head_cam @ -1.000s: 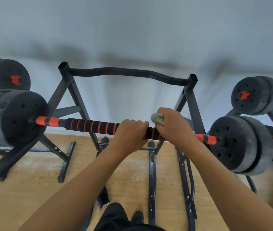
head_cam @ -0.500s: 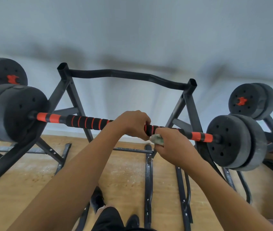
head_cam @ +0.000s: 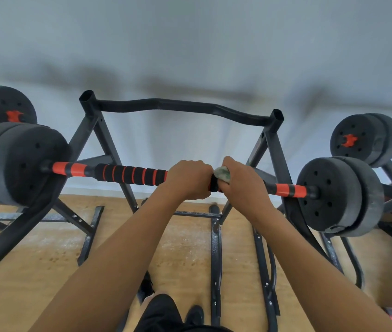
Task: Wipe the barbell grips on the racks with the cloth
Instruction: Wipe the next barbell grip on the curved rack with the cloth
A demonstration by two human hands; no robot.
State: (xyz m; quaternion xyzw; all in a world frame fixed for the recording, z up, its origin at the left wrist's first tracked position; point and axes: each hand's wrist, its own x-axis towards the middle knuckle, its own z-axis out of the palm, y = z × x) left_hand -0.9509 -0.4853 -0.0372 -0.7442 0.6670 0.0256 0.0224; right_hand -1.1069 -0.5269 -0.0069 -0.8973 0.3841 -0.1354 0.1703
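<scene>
Wood floor, grey wall behind rack [head_cam: 108, 144]. L hand [head_cam: 189, 179] clamps grip [head_cam: 130, 174]; R hand [head_cam: 242, 185] wraps cloth [head_cam: 222, 174] on bar at 3 o'clock of L. Twist w/ firm pressure, hold bar steady.

barbell [head_cam: 130, 174] across rack [head_cam: 178, 107], cloth [head_cam: 222, 174] on it, wall [head_cam: 190, 44] bhd

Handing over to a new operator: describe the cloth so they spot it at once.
Find the middle black rack with the barbell across it. On its striped grip, beside the left hand, the right hand grips the cloth: a pale greenish wad, the only light, soft thing among black and orange gear.
</scene>
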